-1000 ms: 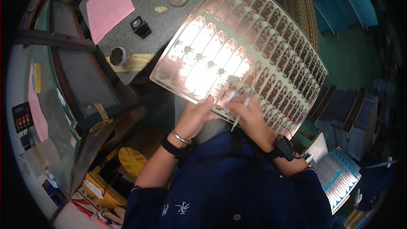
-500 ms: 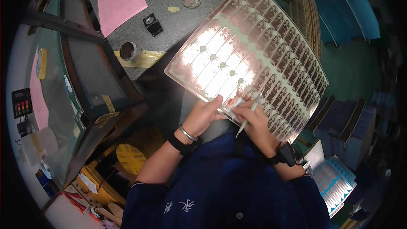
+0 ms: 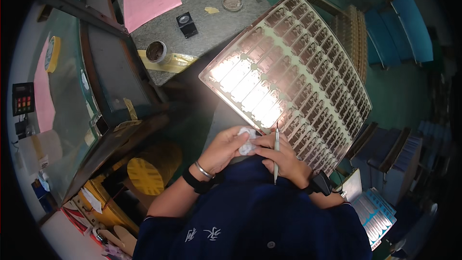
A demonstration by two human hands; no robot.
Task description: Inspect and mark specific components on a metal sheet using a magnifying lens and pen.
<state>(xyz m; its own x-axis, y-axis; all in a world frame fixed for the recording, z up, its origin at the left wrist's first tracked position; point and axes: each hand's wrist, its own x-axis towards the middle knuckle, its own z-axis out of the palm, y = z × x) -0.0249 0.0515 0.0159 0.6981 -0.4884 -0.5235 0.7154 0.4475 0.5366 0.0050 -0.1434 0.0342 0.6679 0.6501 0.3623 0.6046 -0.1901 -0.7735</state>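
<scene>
The left hand [image 3: 222,147] is pinching a small crumpled white cloth [image 3: 246,140] against the near edge of a large thin patterned metal sheet [image 3: 298,79] glowing over the lap, while the right hand [image 3: 285,159], touching the cloth too, is gripping a slim white pen-like tool [image 3: 276,156] upright.

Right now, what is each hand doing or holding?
Left hand: closed on a small white cloth.
Right hand: closed on a thin pen-like tool, beside the large patterned sheet.
</scene>
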